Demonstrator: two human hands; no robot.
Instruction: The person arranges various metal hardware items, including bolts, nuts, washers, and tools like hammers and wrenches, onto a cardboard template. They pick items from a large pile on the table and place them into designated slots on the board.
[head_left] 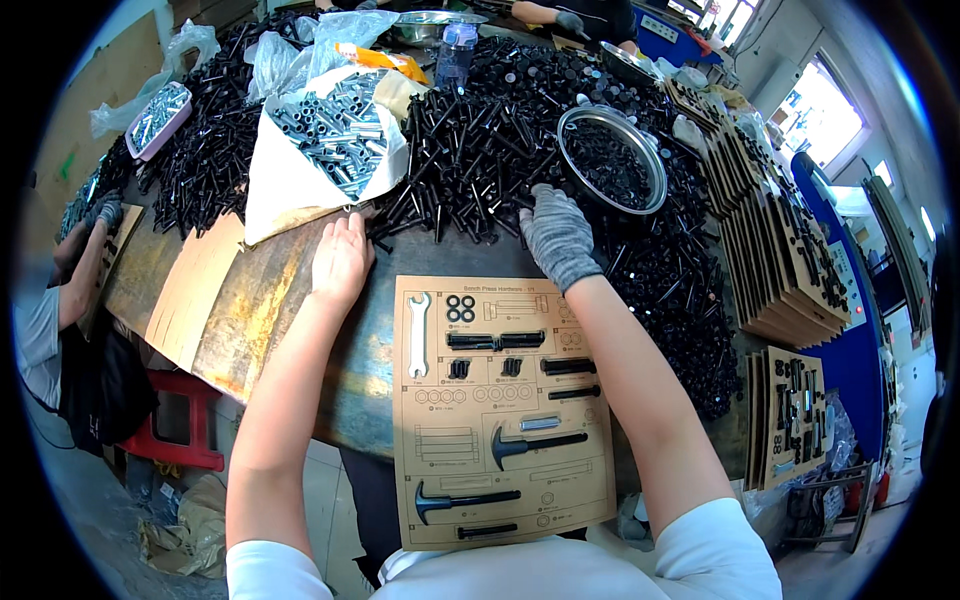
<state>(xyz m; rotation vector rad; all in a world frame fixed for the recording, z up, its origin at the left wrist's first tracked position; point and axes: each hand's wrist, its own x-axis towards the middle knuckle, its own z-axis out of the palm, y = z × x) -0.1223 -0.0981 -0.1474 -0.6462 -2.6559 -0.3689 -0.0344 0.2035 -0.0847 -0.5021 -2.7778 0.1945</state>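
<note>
My bare left hand (pixel 342 258) lies palm down at the table's near side, fingers stretched toward the white sack (pixel 258 205) of silver metal tubes (pixel 345 125). My right hand (pixel 558 238), in a grey knit glove, reaches to the edge of the black bolt pile (pixel 470 150), left of a round metal bowl (pixel 655 165). Its fingers are curled, and whatever they hold is hidden. Between my forearms, a brown cardboard hardware card (pixel 470 405) leans against me. On it sit a silver wrench (pixel 418 335), black rings (pixel 461 308), black bolts (pixel 495 342) and two black T-shaped pins (pixel 540 443).
Filled cards (pixel 790 270) stand stacked along the right edge, with more (pixel 795 415) below. A pink tray (pixel 158 122), plastic bags (pixel 320 45) and a bottle (pixel 456 55) rest among the bolts. Co-workers' hands (pixel 100 225) show at left and far side. A red stool (pixel 180 420) stands lower left.
</note>
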